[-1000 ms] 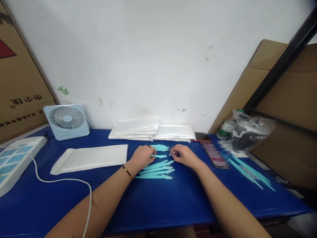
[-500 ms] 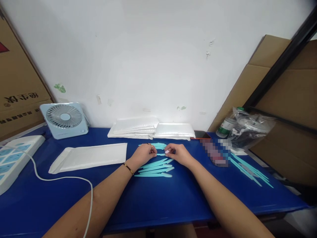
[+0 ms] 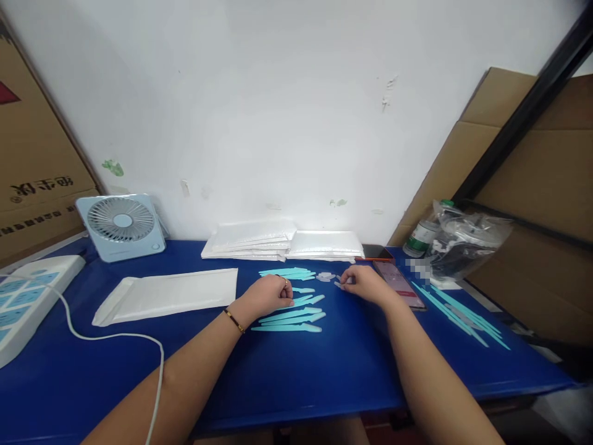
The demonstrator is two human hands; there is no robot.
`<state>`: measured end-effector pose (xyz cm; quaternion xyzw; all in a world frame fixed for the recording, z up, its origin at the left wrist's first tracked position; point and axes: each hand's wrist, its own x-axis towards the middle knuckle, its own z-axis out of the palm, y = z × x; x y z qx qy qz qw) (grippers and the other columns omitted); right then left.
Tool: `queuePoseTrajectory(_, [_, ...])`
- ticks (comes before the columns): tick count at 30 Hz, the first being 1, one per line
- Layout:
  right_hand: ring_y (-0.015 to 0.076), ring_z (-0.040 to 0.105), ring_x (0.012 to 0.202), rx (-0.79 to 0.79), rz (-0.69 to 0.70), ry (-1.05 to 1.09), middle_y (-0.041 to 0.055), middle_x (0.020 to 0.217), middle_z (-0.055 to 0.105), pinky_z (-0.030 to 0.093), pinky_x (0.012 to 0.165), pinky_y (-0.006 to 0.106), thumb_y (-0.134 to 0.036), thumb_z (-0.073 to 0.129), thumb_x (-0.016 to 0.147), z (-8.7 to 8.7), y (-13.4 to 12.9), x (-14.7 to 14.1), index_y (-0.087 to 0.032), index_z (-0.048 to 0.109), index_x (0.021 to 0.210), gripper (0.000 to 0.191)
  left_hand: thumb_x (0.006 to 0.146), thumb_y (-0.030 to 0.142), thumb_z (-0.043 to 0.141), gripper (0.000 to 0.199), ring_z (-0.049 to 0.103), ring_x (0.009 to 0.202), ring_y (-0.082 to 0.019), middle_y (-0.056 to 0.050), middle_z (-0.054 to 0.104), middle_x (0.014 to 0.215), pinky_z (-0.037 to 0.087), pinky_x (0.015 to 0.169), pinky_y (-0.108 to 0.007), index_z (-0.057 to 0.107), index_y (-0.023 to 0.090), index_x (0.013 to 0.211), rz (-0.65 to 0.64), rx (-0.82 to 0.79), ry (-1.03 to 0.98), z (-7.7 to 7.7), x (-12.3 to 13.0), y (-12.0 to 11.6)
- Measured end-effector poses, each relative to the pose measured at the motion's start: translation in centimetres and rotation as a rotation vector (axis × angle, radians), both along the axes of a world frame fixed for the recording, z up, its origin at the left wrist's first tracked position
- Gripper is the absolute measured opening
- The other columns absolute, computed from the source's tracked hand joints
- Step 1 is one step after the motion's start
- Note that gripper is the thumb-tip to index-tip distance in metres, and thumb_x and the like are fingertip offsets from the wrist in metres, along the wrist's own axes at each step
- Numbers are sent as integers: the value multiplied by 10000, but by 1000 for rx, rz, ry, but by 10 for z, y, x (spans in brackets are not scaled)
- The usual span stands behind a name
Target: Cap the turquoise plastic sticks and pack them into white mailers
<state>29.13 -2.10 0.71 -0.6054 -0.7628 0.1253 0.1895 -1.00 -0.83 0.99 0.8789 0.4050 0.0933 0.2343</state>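
My left hand [image 3: 271, 293], fingers closed, is at the left ends of the teal eyebrow razors [image 3: 291, 319] that lie in a loose row on the blue table. Its fingertips pinch at one teal eyebrow razor [image 3: 303, 301]; another razor [image 3: 304, 290] shows just above them. My right hand [image 3: 365, 284] is to the right, its thumb and fingers together on a small translucent blade cap [image 3: 339, 285]. Beside those fingertips lies a small heap of similar caps [image 3: 325, 277]. A bundle of teal razors [image 3: 287, 272] lies behind my left hand.
A white padded mailer [image 3: 171, 296] lies left, with stacked mailers [image 3: 250, 238] by the wall. A blue fan [image 3: 121, 225], power strip [image 3: 28, 303] and white cable [image 3: 115, 334] are left. A phone [image 3: 399, 284], more razors [image 3: 463, 315] and a bagged item [image 3: 467, 247] are right.
My right hand has moved right, away from my left hand, to the cap heap. My left hand has shifted slightly down and nearer the lower razors. The phone is less covered by blur.
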Motion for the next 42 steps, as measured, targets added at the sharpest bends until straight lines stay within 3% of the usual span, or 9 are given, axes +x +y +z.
queuePoseTrajectory(8, [168,606,728,-40,132,95,45,834,689,437,664,261,-214,521,778,-8,2,-22,-186,694,802,177,822,316,470,224,593,745,-156,-19,674,814,399,591,-235,654,206,756,47,83,-34,-4,1,2])
queuePoseTrajectory(14, [157,592,668,-40,76,116,32,765,683,429,615,248,-269,611,734,-8,0,-24,-196,718,827,159,771,309,541,149,584,689,-139,-3,665,755,379,559,-222,648,206,756,40,47,-45,-8,3,2])
queuePoseTrajectory(18, [138,571,645,-63,181,135,17,744,659,417,601,236,-223,631,718,-8,-1,-28,-210,725,774,110,761,323,559,136,582,664,-125,16,659,731,375,543,-216,637,212,749,64,19,-83,-12,6,4])
queuePoseTrajectory(29, [109,538,590,-74,308,316,9,719,617,397,540,213,-266,670,727,-13,-2,-50,-211,739,797,113,723,357,611,146,586,666,-132,23,664,715,365,541,-223,652,218,741,129,-32,-131,-15,15,2])
queuePoseTrajectory(34, [117,557,590,-40,298,269,5,677,640,397,542,219,-263,691,710,-18,-3,-64,-213,738,749,79,741,328,607,123,582,659,-135,21,652,695,367,555,-234,643,214,713,118,0,-125,-20,19,0])
queuePoseTrajectory(37, [125,573,613,-32,305,282,9,706,662,417,568,226,-263,679,722,-17,-2,-60,-213,730,769,86,750,351,610,141,588,742,-163,-3,650,786,391,591,-248,647,216,767,125,73,-101,-19,18,-1])
queuePoseTrajectory(42, [133,552,637,188,80,185,33,793,641,428,612,254,-200,583,779,-13,5,-35,-195,704,807,125,821,388,541,269,515,1026,-226,-55,602,1043,430,808,-312,631,214,1005,110,291,-104,-13,15,-9])
